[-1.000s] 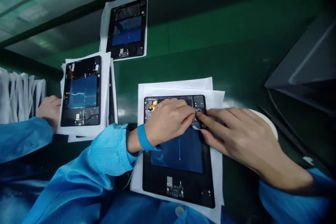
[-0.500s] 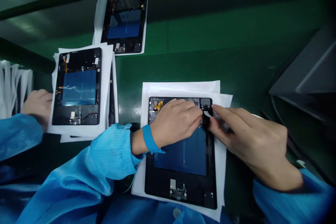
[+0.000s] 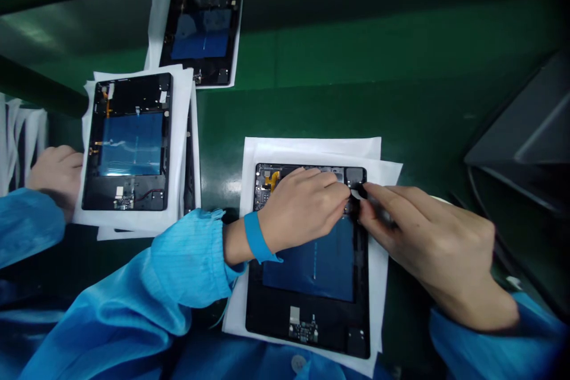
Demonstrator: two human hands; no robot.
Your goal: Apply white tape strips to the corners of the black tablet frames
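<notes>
An opened tablet point(image 3: 307, 320) with a large blue battery point(image 3: 307, 270) lies on white foam sheets point(image 3: 312, 147) in front of me. My left hand point(image 3: 305, 208), with a blue wristband point(image 3: 258, 236), rests across its upper part. The fingertips are pinched near the top right corner; what they grip is hidden. From the right comes my right hand point(image 3: 427, 237), its thumb and forefinger closed around a small white strip point(image 3: 357, 195) at that corner. Both hands' fingertips almost meet there. Part of the tablet's circuit board and an orange flex cable point(image 3: 273, 180) show left of my left hand.
To the left, another opened tablet point(image 3: 124, 190) tops a stack on white sheets, with another person's hand point(image 3: 57, 175) beside it. A third tablet point(image 3: 196, 62) lies farther back. White sheets point(image 3: 22, 136) stand at far left. A grey object point(image 3: 521, 136) and a dark cable are at right.
The view has shifted slightly. Both of my hands stay at the tablet's top right corner, with only small finger movement around the white strip.
</notes>
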